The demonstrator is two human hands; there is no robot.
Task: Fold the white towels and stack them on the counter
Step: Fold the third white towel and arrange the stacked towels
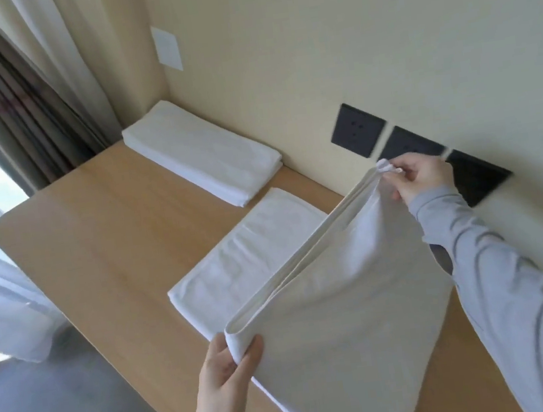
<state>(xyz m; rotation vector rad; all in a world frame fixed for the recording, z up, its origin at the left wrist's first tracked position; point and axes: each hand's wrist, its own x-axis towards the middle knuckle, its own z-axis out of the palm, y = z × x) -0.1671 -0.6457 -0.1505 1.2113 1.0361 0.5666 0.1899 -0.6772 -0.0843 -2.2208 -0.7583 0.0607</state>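
- Head view: the left hand [228,370] pinches the near top corner of a doubled white cloth towel [338,307], thumb over the fold.
- The right hand [422,179] pinches the far top corner, fingers curled on it; the towel hangs above the light wooden counter [94,236].
- A flat folded white towel [236,262] lies beneath; a stack of folded white towels [201,153] sits by the cream wall [345,40].

Wall and window fittings
Three dark square wall sockets [407,145] in a row; grey-brown pleated curtain [8,102] at left.
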